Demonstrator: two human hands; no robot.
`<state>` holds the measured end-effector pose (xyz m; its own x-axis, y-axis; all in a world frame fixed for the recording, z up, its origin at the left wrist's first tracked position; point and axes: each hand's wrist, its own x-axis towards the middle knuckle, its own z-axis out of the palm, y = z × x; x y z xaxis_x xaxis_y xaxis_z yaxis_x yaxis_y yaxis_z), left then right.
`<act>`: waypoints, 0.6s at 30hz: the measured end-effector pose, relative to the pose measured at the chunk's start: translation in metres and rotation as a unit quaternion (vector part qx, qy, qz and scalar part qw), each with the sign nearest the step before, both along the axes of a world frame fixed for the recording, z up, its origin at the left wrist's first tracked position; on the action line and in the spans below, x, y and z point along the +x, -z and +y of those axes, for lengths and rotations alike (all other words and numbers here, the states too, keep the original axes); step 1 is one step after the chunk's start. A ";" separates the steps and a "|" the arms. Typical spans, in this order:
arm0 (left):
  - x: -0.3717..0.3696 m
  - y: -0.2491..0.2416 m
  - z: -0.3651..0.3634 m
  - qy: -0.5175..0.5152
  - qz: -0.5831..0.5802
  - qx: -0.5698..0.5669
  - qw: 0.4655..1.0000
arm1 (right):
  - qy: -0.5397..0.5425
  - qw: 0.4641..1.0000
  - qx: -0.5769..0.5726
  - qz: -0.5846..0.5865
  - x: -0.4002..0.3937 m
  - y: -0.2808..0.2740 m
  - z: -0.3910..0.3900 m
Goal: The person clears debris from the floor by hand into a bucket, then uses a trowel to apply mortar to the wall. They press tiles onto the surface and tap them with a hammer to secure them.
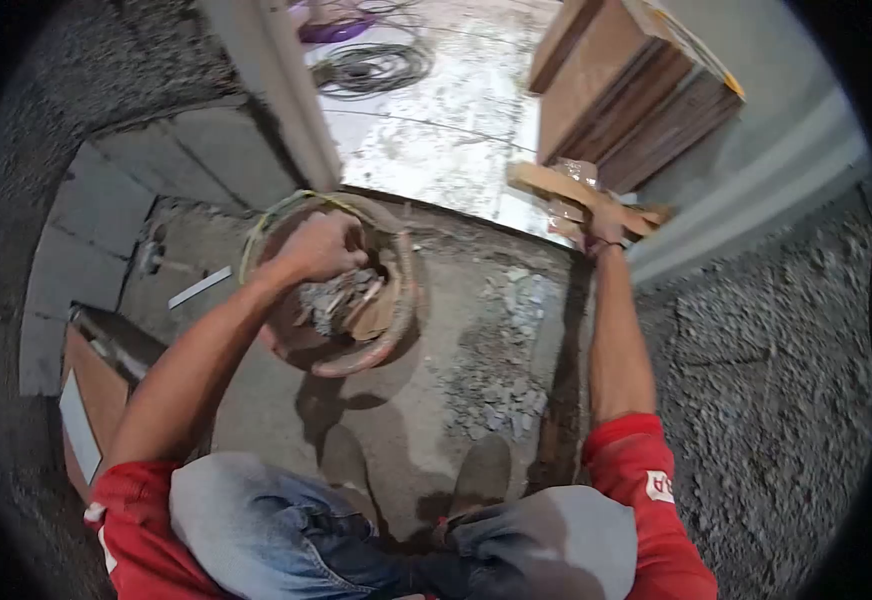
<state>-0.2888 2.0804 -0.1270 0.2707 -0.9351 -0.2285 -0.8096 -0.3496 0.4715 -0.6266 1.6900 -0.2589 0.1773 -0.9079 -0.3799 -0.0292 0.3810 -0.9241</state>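
Note:
My left hand (326, 246) is over a round bucket (411, 300) with rubble inside, its fingers curled closed; whatever they may hold is hidden. Grey broken chunks (331, 303) and a flat brown piece (374, 316) lie in the bucket just below that hand. A yellow-green cord or handle (256, 235) runs around the rim. Reaching to the doorway on the right, my right hand (607, 222) is closed around a tan strip (551, 184), cardboard or wood. Crumpled clear plastic (573, 195) touches or lies close beside the strip.
Broken grey chips (516, 400) cover part of the floor before my feet. Brown boxes or boards (636, 90) stand beyond the doorsill. Coiled wire (371, 68) rests on the pale tiled floor. A hammer-like tool (161, 260) and a white strip (200, 287) lie at left.

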 end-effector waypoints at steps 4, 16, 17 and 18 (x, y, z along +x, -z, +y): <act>-0.002 0.041 0.030 0.007 -0.045 0.095 0.994 | 0.030 0.995 0.085 -0.036 -0.014 0.011 0.009; -0.030 0.099 0.027 0.150 -0.043 0.216 0.964 | -0.200 0.936 -0.136 0.255 -0.013 -0.077 0.062; -0.032 0.092 0.024 0.142 -0.024 0.223 0.964 | -0.239 0.922 -0.176 0.249 -0.009 -0.085 0.064; -0.030 0.092 0.029 0.169 -0.051 0.160 0.971 | -0.292 0.837 -0.300 0.353 -0.007 -0.083 0.064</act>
<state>-0.3187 2.1098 -0.2186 -0.0024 -0.8597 -0.5108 -0.9400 -0.1723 0.2943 -0.6341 1.7544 -0.1756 0.5804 -0.8100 -0.0838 -0.6677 -0.4144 -0.6184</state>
